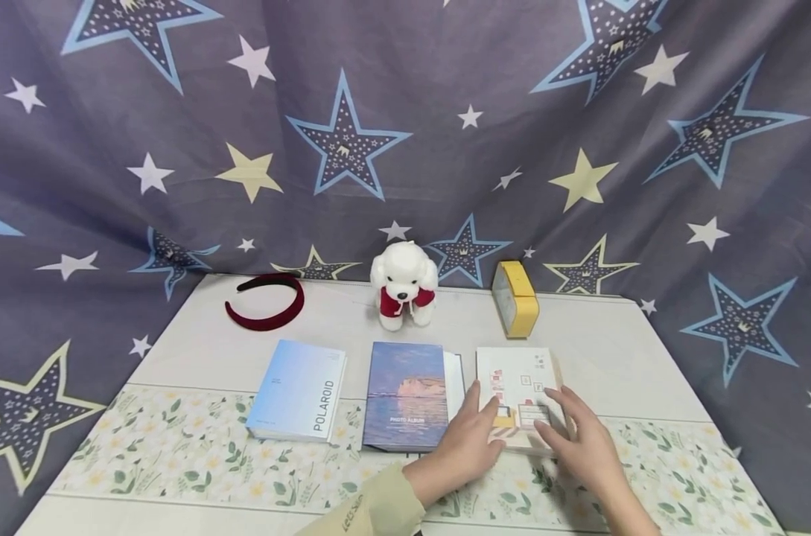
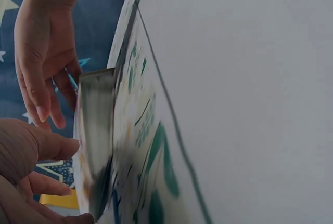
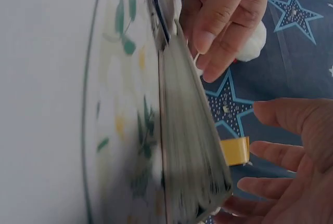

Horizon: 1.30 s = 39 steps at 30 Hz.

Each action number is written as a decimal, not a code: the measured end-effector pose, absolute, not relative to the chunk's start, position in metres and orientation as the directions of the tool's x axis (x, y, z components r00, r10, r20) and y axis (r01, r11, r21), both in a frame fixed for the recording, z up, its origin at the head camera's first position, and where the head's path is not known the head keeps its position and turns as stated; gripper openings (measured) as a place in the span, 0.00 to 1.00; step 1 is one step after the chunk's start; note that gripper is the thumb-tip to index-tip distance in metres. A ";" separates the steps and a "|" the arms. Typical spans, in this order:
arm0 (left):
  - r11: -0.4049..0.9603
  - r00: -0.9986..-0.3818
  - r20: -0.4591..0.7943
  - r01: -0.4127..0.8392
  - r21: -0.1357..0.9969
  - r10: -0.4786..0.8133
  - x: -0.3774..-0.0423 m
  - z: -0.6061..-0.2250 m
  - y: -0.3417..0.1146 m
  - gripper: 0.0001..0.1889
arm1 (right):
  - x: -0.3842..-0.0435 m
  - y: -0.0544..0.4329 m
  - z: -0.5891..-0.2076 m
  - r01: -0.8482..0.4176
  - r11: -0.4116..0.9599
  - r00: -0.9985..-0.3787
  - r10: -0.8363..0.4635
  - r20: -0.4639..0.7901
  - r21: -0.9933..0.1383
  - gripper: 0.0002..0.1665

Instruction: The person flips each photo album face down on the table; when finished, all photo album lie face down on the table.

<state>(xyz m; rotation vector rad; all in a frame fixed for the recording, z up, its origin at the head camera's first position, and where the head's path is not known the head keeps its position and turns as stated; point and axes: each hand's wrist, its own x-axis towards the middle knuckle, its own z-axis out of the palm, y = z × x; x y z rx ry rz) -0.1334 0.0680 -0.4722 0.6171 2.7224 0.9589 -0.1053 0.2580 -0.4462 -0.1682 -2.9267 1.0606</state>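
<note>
A thick white album [image 1: 522,368] with small printed drawings lies flat at the right of the row. My left hand [image 1: 468,439] is over its left side, fingertips at or just above the cover; actual contact cannot be told. Over the right edge hovers my right hand [image 1: 582,439], fingers spread and slightly bent. In the right wrist view the album's page edges [image 3: 187,141] show between the hands, and neither hand grips it. Beside my left hand lies a blue photo album [image 1: 405,394] with a sea-cliff picture, overlapping a white-edged book or box [image 1: 453,380].
At the left lies a pale blue POLAROID album [image 1: 298,391]. Behind the row are a dark red headband [image 1: 267,324], a white plush dog [image 1: 404,279] in a red top and a yellow box-like object [image 1: 515,298]. A star-patterned curtain [image 1: 445,171] backs the table.
</note>
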 end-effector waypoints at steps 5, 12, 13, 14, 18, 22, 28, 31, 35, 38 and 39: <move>0.711 -0.895 -0.017 0.343 0.614 0.446 -0.133 -0.467 0.054 0.35 | -0.109 0.245 -0.446 0.012 0.766 -0.992 0.090 0.088 -0.643 0.32; 0.707 -0.901 0.057 0.376 0.599 0.431 -0.135 -0.460 0.029 0.36 | -0.116 0.229 -0.450 -0.062 0.741 -0.986 0.060 0.157 -0.668 0.28; 0.707 -0.903 0.065 0.376 0.599 0.425 -0.136 -0.459 0.026 0.36 | -0.118 0.227 -0.451 -0.078 0.737 -0.984 0.051 0.170 -0.671 0.28; 0.708 -0.905 0.080 0.381 0.595 0.419 -0.136 -0.459 0.022 0.36 | -0.119 0.224 -0.452 -0.094 0.734 -0.982 0.041 0.182 -0.673 0.28; 0.735 -0.915 0.104 0.378 0.563 0.390 -0.136 -0.460 0.009 0.36 | -0.122 0.215 -0.457 -0.130 0.722 -0.981 0.008 0.196 -0.679 0.28; 0.763 -0.928 0.120 0.360 0.536 0.354 -0.135 -0.464 -0.004 0.35 | -0.125 0.204 -0.461 -0.137 0.672 -0.986 -0.024 0.163 -0.728 0.30; 0.753 -0.938 0.147 0.341 0.563 0.314 -0.136 -0.466 -0.024 0.36 | -0.129 0.187 -0.463 -0.102 0.518 -0.994 -0.074 0.074 -0.849 0.30; 0.760 -0.942 0.161 0.332 0.559 0.293 -0.138 -0.468 -0.033 0.36 | -0.131 0.179 -0.463 -0.094 0.430 -0.992 -0.115 0.049 -0.898 0.30; 0.772 -0.946 0.179 0.323 0.548 0.269 -0.140 -0.470 -0.042 0.36 | -0.134 0.171 -0.462 -0.085 0.411 -0.987 -0.157 0.021 -0.908 0.30; 0.762 -0.953 0.174 0.302 0.573 0.246 -0.140 -0.472 -0.046 0.36 | -0.137 0.165 -0.461 -0.073 0.452 -0.986 -0.166 -0.003 -0.889 0.30; 0.754 -0.956 0.169 0.292 0.588 0.238 -0.140 -0.473 -0.046 0.36 | -0.138 0.163 -0.460 -0.075 0.473 -0.985 -0.171 -0.007 -0.878 0.29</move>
